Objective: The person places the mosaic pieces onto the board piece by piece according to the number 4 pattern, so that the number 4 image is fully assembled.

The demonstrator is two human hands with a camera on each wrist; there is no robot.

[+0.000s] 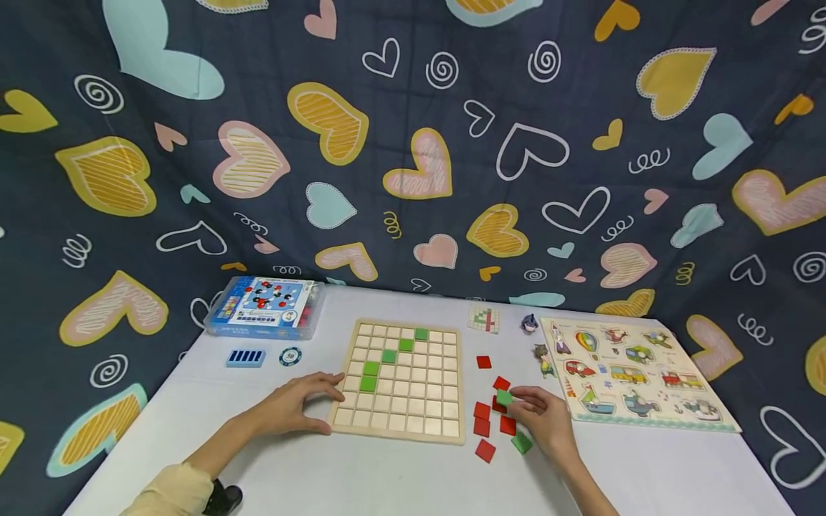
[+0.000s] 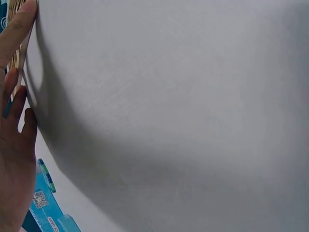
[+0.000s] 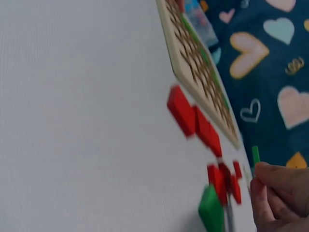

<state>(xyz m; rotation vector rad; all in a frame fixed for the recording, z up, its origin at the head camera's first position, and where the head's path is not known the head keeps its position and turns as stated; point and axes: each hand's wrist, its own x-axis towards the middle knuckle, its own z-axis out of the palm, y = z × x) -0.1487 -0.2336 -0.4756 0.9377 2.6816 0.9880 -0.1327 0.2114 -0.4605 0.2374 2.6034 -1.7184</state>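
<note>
A wooden grid board lies on the table, with several green square tiles set in a stepped diagonal in its cells. My left hand rests at the board's left edge, thumb and fingers spread along it; in the left wrist view the fingertips touch the rim. Right of the board, my right hand pinches a green tile between thumb and fingers, above several loose red tiles. Another green tile lies on the table just below that hand.
A small pattern card lies behind the board. At the right is a wooden vehicle puzzle, beside two small figures. A plastic case, a blue block and a round chip stand at the back left.
</note>
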